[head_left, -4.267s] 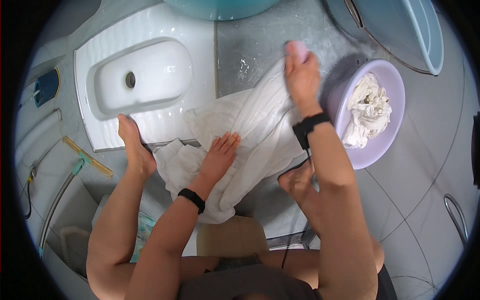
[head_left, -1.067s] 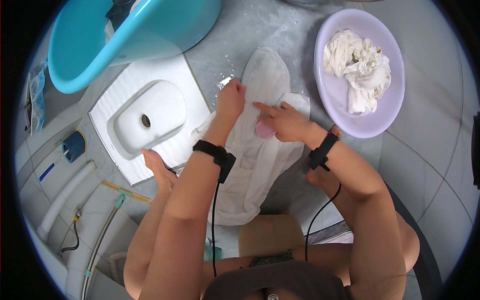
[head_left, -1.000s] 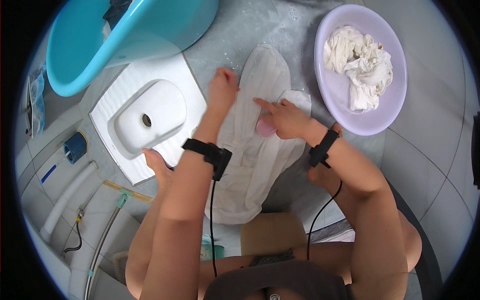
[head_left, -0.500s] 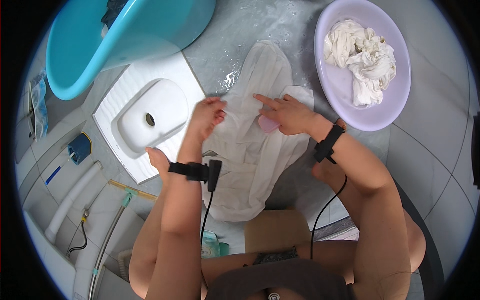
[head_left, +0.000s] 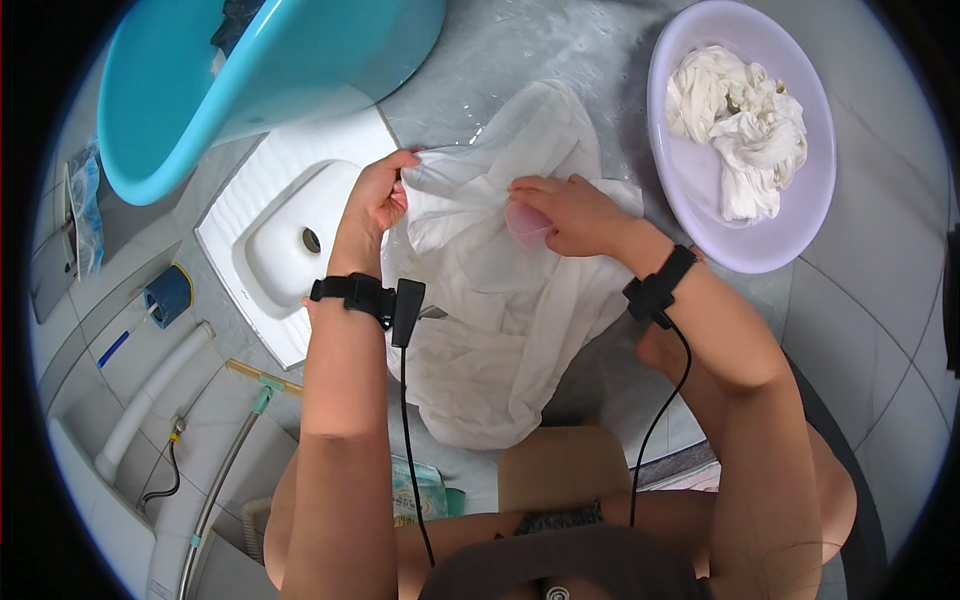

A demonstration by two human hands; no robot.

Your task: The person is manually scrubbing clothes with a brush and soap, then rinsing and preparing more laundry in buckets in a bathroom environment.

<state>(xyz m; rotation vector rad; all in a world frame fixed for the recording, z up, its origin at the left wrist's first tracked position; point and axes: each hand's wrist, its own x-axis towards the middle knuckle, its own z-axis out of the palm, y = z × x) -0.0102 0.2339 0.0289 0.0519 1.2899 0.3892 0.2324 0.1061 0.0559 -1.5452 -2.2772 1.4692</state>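
Note:
A wet white cloth garment point(head_left: 480, 370) lies bunched and spread over the grey floor between my legs. My left hand point(head_left: 377, 195) is closed on its left edge, pinching the fabric and lifting it a little. Over the middle of the cloth, my right hand point(head_left: 580, 215) is closed around a smooth, rounded pink piece point(head_left: 527, 223). Part of the pink piece is hidden by the fingers, and its exact kind cannot be made out. It rests on or just above the fabric.
A white squat toilet point(head_left: 290, 220) is set in the floor at left, with a large turquoise tub point(head_left: 330, 90) beyond. At right stands a lilac basin point(head_left: 690, 190) holding wrung white cloth point(head_left: 750, 140). A blue brush holder point(head_left: 168, 295) and a squeegee pole point(head_left: 225, 470) are at far left.
My left hand has moved left and away from me, taking hold of the cloth's edge and pulling it outward. My right hand's fingers have curled around the pink piece.

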